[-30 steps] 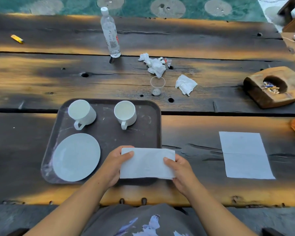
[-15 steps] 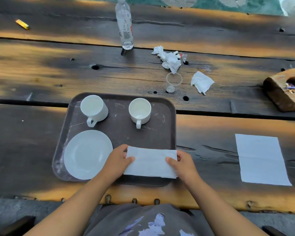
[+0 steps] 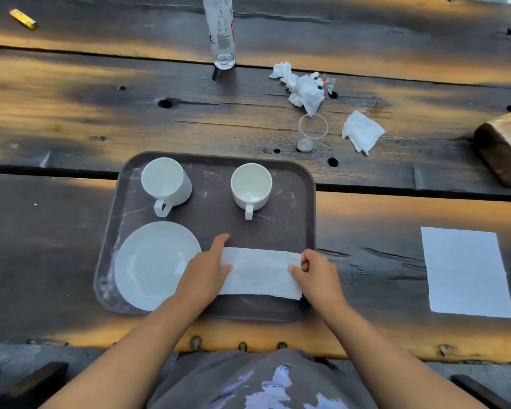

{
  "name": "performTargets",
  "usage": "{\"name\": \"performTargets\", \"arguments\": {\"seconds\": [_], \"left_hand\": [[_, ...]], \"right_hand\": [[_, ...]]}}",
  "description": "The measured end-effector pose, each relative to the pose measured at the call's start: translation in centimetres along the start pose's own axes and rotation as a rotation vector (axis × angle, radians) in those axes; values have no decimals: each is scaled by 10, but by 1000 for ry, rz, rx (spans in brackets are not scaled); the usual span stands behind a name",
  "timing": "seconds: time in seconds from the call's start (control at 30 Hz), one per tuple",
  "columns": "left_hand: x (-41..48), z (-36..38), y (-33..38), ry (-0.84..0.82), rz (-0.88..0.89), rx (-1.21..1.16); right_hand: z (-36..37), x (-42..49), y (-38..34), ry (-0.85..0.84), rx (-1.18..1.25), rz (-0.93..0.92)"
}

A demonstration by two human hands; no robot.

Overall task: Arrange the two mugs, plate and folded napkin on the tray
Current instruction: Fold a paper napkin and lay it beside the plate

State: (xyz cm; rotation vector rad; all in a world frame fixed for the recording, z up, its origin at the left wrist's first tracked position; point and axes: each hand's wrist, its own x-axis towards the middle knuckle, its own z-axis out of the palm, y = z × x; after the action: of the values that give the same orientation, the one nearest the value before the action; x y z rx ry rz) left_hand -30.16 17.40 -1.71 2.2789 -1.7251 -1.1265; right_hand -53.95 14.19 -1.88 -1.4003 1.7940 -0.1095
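Left hand (image 3: 203,271), right hand (image 3: 317,274) on one napkin (image 3: 260,273), two mugs (image 3: 165,181) (image 3: 251,184), one plate (image 3: 154,264), tray (image 3: 216,208)

Both bare forearms rise from the bottom of the frame and lean toward each other near the centre. The left hand (image 3: 207,273) lies palm down just left of centre, its forefinger stretched straight toward the top of the frame and its thumb laid flat across the left end of the napkin (image 3: 260,273); its other fingers are hidden. The right hand (image 3: 316,276), just right of centre, shows its knuckles, fingers curled in, with the thumb tip and bent forefinger pinching the napkin's right edge.
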Motion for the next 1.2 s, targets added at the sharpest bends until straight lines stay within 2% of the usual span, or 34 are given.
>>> {"name": "performTargets", "arguments": {"seconds": [0.27, 0.53, 1.2], "left_hand": [[3, 2, -1, -2, -5, 78], [9, 7, -3, 18, -7, 105], [13, 3, 7, -17, -65, 283]], "right_hand": [[5, 0, -5, 8, -158, -5], [6, 5, -8, -4, -216, -10], [4, 1, -11, 16, -171, -12]]}}
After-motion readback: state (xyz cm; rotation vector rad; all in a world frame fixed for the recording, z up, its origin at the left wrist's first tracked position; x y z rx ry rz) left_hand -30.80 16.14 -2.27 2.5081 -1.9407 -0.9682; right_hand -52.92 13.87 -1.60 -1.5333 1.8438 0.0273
